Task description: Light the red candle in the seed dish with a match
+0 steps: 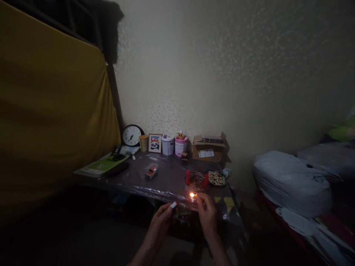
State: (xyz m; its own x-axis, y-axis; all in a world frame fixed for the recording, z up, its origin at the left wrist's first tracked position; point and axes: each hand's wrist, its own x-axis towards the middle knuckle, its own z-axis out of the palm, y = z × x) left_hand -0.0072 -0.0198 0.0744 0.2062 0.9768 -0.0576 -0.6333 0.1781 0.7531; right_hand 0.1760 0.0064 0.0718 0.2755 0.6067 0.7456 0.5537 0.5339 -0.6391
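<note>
In a dim room, my right hand (206, 214) pinches a lit match (192, 195) whose small flame glows just in front of the table's near edge. My left hand (162, 218) is closed on a small pale matchbox (173, 204), held a little left of the flame. Right behind the flame, two short red candles (187, 177) stand at either side of a round dish (195, 181) holding something speckled. A second patterned dish (216, 178) sits to its right.
The plastic-covered table (166, 181) carries a clock (131, 135), a cup, a framed picture (155, 143), two tins (168, 145), a cardboard box (208, 147), a small packet (151, 171) and books (102, 165). A yellow mattress (50, 111) stands left; bedding bundles (291, 181) lie right.
</note>
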